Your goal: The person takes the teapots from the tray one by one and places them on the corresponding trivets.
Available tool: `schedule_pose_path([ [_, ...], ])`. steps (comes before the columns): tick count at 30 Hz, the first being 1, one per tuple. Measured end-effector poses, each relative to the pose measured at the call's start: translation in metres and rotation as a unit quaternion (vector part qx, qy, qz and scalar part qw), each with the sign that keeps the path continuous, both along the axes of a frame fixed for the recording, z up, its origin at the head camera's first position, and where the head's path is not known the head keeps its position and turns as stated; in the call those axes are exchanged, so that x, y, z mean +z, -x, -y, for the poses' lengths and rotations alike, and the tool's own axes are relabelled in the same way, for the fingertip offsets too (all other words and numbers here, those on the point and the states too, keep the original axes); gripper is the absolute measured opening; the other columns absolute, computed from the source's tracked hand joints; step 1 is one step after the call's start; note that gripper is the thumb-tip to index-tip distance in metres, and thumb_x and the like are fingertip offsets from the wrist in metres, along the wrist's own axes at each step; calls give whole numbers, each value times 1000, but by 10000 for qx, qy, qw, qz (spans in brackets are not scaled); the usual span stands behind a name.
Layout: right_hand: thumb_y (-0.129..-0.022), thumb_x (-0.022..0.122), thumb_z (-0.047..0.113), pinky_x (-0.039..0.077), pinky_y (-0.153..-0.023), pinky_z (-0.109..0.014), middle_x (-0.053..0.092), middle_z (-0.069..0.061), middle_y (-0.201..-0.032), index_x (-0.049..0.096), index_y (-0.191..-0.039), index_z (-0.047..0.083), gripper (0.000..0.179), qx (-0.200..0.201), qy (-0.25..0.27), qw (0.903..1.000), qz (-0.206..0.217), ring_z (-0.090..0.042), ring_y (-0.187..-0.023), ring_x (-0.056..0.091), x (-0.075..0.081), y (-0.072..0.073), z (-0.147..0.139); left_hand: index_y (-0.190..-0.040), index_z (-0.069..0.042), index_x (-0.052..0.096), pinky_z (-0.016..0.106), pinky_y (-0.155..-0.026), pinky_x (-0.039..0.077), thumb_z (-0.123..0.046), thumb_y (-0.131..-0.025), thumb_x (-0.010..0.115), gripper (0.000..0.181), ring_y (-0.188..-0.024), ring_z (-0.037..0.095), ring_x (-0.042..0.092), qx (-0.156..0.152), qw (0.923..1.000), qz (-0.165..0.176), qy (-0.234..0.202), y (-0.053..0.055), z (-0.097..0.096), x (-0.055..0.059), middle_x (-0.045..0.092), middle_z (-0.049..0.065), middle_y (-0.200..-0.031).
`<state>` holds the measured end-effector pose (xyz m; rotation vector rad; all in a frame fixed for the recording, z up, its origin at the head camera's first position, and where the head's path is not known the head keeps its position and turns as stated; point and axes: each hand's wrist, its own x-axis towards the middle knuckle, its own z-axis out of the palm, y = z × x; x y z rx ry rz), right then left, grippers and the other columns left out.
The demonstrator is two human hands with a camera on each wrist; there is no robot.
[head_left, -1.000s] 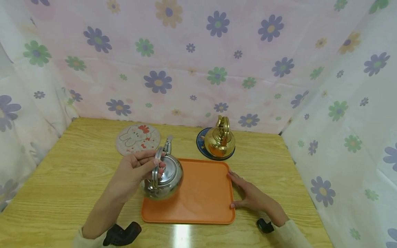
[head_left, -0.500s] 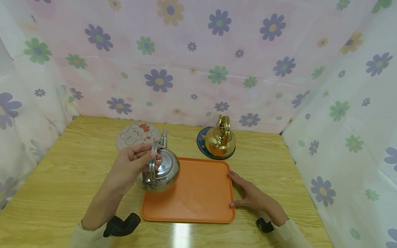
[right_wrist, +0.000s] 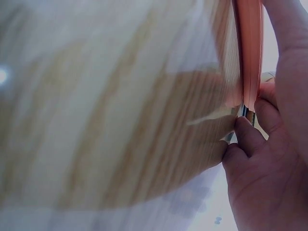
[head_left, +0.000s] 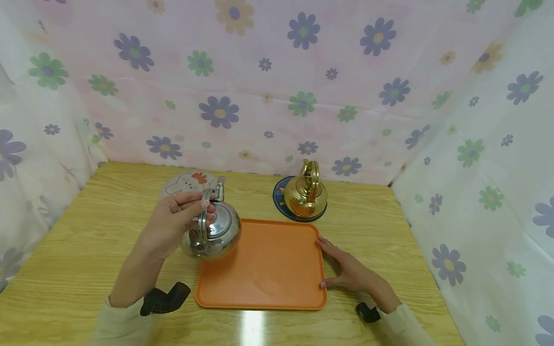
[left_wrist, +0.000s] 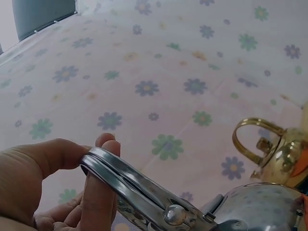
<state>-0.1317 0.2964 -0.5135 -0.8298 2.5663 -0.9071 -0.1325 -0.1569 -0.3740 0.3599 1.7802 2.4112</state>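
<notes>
A shiny silver kettle [head_left: 227,238] hangs in my left hand [head_left: 162,226], which grips its upright handle [left_wrist: 130,180] between thumb and fingers. In the head view the kettle overlaps the far left corner of the orange tray [head_left: 277,269]. My right hand [head_left: 352,273] rests at the tray's right edge, index finger near the far corner and thumb lower down, both touching the side. Behind the kettle lies a round pale mat [head_left: 183,182] with a rabbit picture, partly hidden by the hand and kettle.
A gold kettle [head_left: 296,199] stands on a round dark blue mat [head_left: 279,204] beyond the tray. Flowered cloth [head_left: 259,86] encloses the wooden table [head_left: 99,230] at the back and sides. Black wrist cameras sit on both wrists.
My left hand has carried the silver kettle away and to the left, from over the tray toward the rabbit mat, covering more of it. The right hand and tray stay in place.
</notes>
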Motion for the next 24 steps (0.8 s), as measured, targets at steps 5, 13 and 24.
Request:
schedule_pose_path([
  [5, -80, 82, 48, 24, -119, -61, 17, -4, -170, 23, -164, 16, 107, 30, 29, 9999, 94, -31, -156, 17, 0, 1, 1, -120, -6, 65, 23, -72, 61, 1, -102, 55, 21, -84, 10, 76, -222, 9995, -216, -24, 6, 8, 0, 78, 2, -93],
  [13, -82, 82, 48, 24, -118, -64, 15, -5, -171, 23, -164, 16, 106, 88, 82, 9998, 184, -33, -156, 16, 1, 0, 3, -145, 28, 25, 18, -72, 58, -3, -105, 54, 58, -82, 4, 74, -218, 9964, -155, 807, 12, 18, 5, 78, -8, -91],
  [24, -80, 84, 44, 24, -118, -64, 18, -7, -170, 24, -163, 14, 106, 24, 105, 9999, 50, -33, -155, 18, 2, -1, 1, -136, 18, 46, 20, -73, 58, -7, -104, 56, 41, -83, 5, 73, -31, 9955, -27, 951, 29, 22, 5, 76, -9, -93],
])
